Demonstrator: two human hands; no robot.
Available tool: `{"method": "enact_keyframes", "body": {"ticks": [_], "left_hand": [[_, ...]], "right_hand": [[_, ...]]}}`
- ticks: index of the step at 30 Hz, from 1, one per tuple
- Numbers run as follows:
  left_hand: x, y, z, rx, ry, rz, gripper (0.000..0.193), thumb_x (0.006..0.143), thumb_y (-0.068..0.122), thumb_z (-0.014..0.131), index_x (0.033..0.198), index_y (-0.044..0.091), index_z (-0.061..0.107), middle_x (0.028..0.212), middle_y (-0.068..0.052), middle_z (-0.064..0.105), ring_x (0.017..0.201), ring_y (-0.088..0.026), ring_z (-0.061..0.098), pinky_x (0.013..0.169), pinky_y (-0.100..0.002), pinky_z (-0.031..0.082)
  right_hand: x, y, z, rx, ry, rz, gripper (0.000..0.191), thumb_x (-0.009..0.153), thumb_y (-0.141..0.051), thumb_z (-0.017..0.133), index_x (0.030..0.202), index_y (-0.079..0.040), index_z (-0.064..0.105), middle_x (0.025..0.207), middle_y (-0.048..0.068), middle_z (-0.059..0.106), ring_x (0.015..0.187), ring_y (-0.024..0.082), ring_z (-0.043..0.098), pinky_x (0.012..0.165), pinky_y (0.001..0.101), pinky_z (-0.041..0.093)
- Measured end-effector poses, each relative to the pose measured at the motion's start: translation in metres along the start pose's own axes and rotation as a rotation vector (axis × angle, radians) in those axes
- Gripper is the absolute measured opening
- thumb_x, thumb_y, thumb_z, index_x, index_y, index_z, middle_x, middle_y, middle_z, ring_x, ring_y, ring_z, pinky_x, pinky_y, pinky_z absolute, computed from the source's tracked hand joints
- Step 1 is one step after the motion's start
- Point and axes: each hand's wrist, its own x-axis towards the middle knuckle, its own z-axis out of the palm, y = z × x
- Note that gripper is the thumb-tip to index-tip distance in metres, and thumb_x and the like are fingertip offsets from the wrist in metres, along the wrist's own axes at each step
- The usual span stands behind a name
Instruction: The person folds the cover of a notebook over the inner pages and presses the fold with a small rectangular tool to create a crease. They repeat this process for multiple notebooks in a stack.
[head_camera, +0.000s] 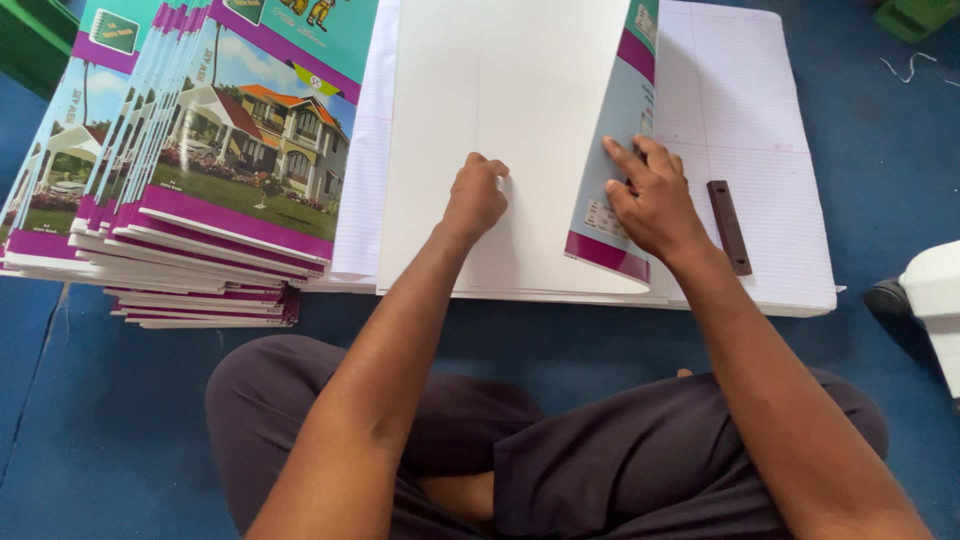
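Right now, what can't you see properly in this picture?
Head view only:
- Paper under the left hand and right hand: hidden by the hands.
- The folded cover: its picture side faces away, top cut off by the frame edge.
- Lower notebooks in the stack: hidden by the ones on top.
- White object: cut off at the right edge.

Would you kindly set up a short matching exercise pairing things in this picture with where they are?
1. left hand
2. right hand
3. dark brown bar
4. stack of notebooks

a. lying on the ruled sheets, at the right
b. piled at the left
c. fist on the white inner side of the cover
d. fingers on the folded cover's printed side

Pairs: 1-c, 2-d, 3-a, 4-b
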Motion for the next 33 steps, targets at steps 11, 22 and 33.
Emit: {"method": "enact_keyframes", "body": {"ticks": [11, 22, 33], "left_hand": [[0.027, -0.016, -0.001, -0.345, -0.152, -0.287, 0.039, 0.091, 0.030, 0.048, 0.084, 0.000, 0.071, 0.077, -0.013, 0.069, 0.075, -0.025, 0.064, 0.071, -0.040, 0.052], [0.030, -0.005, -0.013, -0.478, -0.267, -0.367, 0.084, 0.083, 0.081, 0.053, 0.091, 0.002, 0.076, 0.094, -0.018, 0.067, 0.084, -0.026, 0.067, 0.072, -0.041, 0.054], [0.026, -0.011, -0.016, -0.649, -0.319, -0.344, 0.039, 0.087, 0.043, 0.073, 0.089, 0.004, 0.074, 0.075, -0.006, 0.071, 0.067, -0.013, 0.063, 0.061, -0.029, 0.050]], "right_hand": [[0.002, -0.018, 0.019, -0.116, 0.032, -0.160, 0.048, 0.097, -0.033, 0.063, 0.142, -0.017, 0.064, 0.151, 0.026, 0.046, 0.140, 0.043, 0.040, 0.113, 0.0567, 0.035], [0.008, -0.037, 0.041, -0.300, 0.081, -0.373, 0.043, 0.094, -0.037, 0.068, 0.133, -0.017, 0.071, 0.144, 0.023, 0.053, 0.133, 0.038, 0.046, 0.109, 0.0571, 0.035], [0.013, -0.053, 0.051, -0.322, 0.073, -0.475, 0.041, 0.092, -0.035, 0.071, 0.126, -0.013, 0.073, 0.136, 0.019, 0.062, 0.127, 0.034, 0.053, 0.105, 0.0528, 0.038]]}}
